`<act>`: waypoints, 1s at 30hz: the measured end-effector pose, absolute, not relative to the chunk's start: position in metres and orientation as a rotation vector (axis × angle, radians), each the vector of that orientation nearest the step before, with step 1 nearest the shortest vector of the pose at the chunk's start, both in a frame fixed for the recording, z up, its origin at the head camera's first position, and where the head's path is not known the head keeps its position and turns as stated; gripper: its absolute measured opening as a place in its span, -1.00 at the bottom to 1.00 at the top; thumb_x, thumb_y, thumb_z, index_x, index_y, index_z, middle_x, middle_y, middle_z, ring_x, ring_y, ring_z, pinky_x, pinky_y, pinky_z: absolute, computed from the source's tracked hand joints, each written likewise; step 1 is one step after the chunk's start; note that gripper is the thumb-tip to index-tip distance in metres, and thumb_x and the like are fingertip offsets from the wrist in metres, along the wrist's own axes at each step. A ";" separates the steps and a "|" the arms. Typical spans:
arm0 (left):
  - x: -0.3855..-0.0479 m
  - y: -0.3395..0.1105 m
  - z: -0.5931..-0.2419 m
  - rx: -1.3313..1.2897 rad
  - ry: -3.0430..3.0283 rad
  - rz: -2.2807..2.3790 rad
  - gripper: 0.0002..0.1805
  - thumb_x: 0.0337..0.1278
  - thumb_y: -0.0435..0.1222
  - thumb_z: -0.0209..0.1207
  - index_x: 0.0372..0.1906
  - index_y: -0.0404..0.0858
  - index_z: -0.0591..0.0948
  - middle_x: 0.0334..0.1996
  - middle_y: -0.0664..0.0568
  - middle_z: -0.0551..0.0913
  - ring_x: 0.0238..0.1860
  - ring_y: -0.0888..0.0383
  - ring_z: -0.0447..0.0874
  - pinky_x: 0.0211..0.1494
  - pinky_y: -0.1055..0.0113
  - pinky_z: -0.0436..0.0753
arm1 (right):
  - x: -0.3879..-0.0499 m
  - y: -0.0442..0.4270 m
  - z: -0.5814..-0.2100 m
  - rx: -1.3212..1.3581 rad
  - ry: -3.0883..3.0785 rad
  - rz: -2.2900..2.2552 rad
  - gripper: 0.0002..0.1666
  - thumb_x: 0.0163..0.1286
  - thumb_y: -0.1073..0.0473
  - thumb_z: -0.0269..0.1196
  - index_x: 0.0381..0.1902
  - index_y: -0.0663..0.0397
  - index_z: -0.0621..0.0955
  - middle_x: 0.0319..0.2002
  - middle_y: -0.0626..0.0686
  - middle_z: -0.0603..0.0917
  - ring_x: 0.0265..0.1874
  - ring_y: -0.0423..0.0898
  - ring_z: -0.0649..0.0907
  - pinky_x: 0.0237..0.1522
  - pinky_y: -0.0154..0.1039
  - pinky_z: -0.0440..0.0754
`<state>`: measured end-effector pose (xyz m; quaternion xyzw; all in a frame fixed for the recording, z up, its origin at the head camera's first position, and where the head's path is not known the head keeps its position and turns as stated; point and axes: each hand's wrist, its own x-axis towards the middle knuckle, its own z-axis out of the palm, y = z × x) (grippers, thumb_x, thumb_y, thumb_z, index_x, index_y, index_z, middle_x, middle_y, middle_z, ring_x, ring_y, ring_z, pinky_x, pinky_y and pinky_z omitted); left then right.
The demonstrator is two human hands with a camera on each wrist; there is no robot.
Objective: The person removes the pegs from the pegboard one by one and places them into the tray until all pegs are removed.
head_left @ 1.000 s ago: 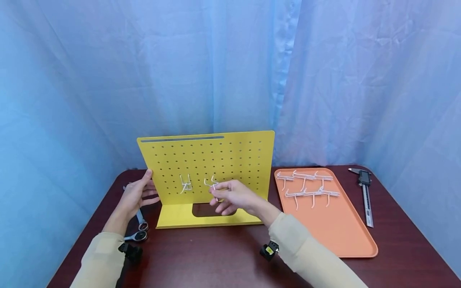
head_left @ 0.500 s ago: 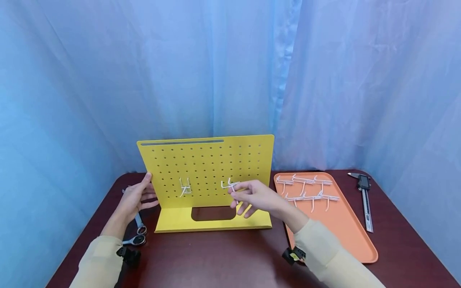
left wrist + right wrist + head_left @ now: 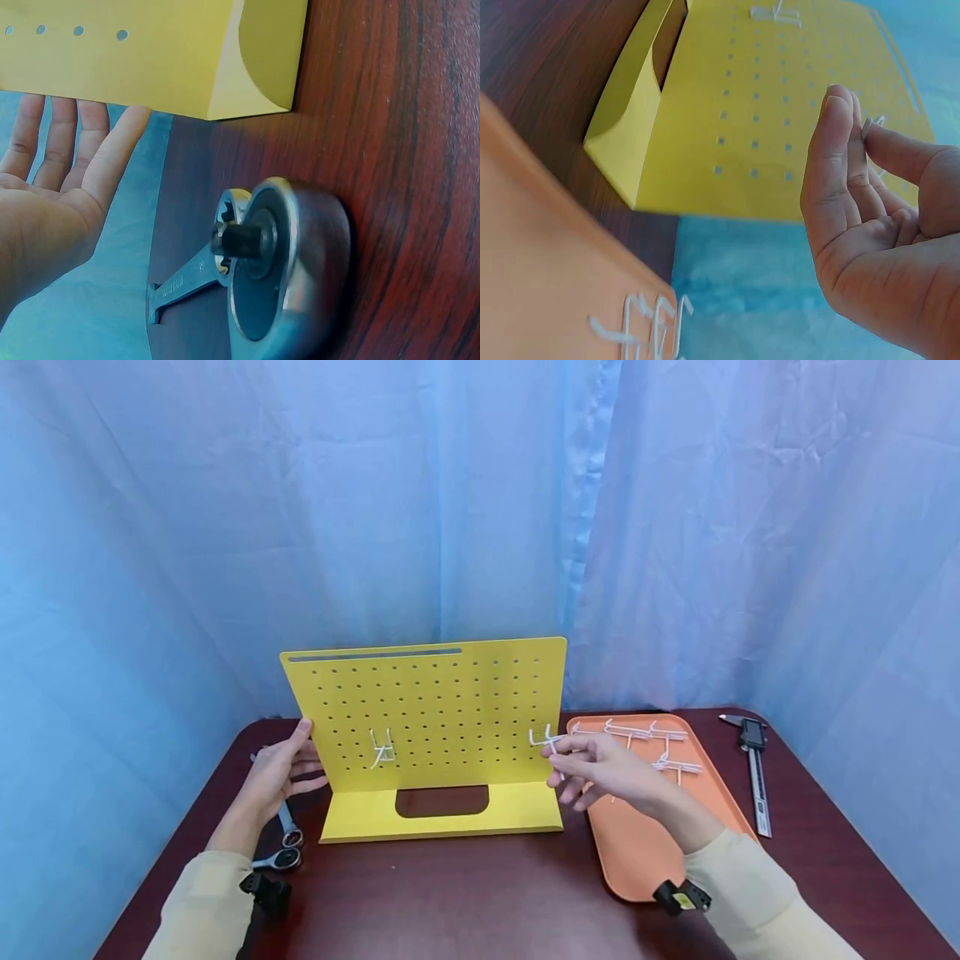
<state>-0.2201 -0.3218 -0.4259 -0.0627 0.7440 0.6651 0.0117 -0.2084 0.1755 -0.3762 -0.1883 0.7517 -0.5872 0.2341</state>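
Observation:
A yellow pegboard [image 3: 420, 710] stands on its own base on the table. My left hand [image 3: 273, 777] grips its left edge, thumb at the front edge and fingers extending behind; the left wrist view shows this hand [image 3: 64, 180] with fairly straight fingers. One white double-pronged pegboard hook [image 3: 382, 750] sits in the board's lower left holes. Another white pegboard hook [image 3: 552, 742] is pinched between thumb and fingers of my right hand [image 3: 600, 768], by the board's right edge, prongs upward. In the right wrist view my right hand [image 3: 877, 225] mostly hides that hook [image 3: 867, 129].
An orange tray [image 3: 637, 868] at right bears several more white hooks [image 3: 667, 732]. A digital caliper [image 3: 757, 777] lies beyond it. Left of the board lie a combination wrench [image 3: 184, 283] and a ratchet [image 3: 322, 262] with a square drive. Blue curtains [image 3: 435, 510] hang behind.
My right hand has carried its hook rightward along the board's front, from near the middle to the right edge. The left hand has stayed on the left edge, and the seated hook has not moved.

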 end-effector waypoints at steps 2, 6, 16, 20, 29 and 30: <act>-0.221 -0.322 -0.426 -0.200 2.314 2.078 -0.24 0.32 0.31 0.08 0.09 -0.33 0.60 -0.18 0.03 0.73 -0.14 0.10 0.77 -0.06 0.11 0.76 | -0.209 0.184 -0.376 -0.507 2.070 -1.620 -0.43 0.56 0.03 0.22 0.30 0.34 0.45 -0.16 0.26 0.71 -0.37 0.03 0.74 -0.28 0.09 0.78; -0.221 -0.322 -0.426 -0.204 2.317 2.072 -0.24 0.31 0.31 0.08 0.09 -0.33 0.60 -0.18 0.03 0.73 -0.13 0.10 0.77 -0.06 0.11 0.76 | -0.208 0.195 -0.375 -0.496 2.070 -1.615 -0.40 0.55 0.03 0.22 0.33 0.34 0.43 -0.15 0.23 0.73 -0.32 0.07 0.76 -0.20 0.17 0.76; -0.218 -0.320 -0.423 -0.229 2.332 2.045 -0.19 0.28 0.34 0.09 0.12 -0.34 0.57 -0.15 0.00 0.70 -0.14 0.12 0.76 -0.06 0.13 0.76 | -0.198 0.223 -0.378 -0.405 2.138 -1.581 -0.46 0.56 0.01 0.20 0.28 0.31 0.48 -0.15 0.23 0.71 -0.28 0.14 0.76 -0.23 0.08 0.78; -0.218 -0.321 -0.424 -0.211 2.321 2.060 -0.22 0.29 0.32 0.09 0.13 -0.32 0.59 -0.15 0.00 0.71 -0.13 0.11 0.76 -0.05 0.12 0.76 | -0.197 0.241 -0.384 -0.375 2.162 -1.550 -0.45 0.57 -0.02 0.19 0.29 0.29 0.49 -0.15 0.23 0.70 -0.30 0.08 0.75 -0.23 0.10 0.78; -0.218 -0.322 -0.425 -0.196 2.316 2.073 -0.25 0.31 0.31 0.08 0.07 -0.33 0.60 -0.16 0.02 0.72 -0.14 0.12 0.76 -0.02 0.08 0.74 | -0.199 0.280 -0.409 -0.256 2.163 -1.535 -0.33 0.59 -0.05 0.17 0.36 0.38 0.37 -0.11 0.24 0.70 -0.32 0.02 0.74 -0.26 0.00 0.78; -0.219 -0.322 -0.425 -0.200 2.322 2.066 -0.25 0.31 0.31 0.08 0.07 -0.33 0.60 -0.16 0.03 0.72 -0.14 0.12 0.75 -0.02 0.09 0.74 | -0.199 0.283 -0.412 -0.252 2.163 -1.534 -0.34 0.59 -0.04 0.16 0.36 0.39 0.37 -0.12 0.23 0.70 -0.33 0.00 0.73 -0.29 -0.03 0.78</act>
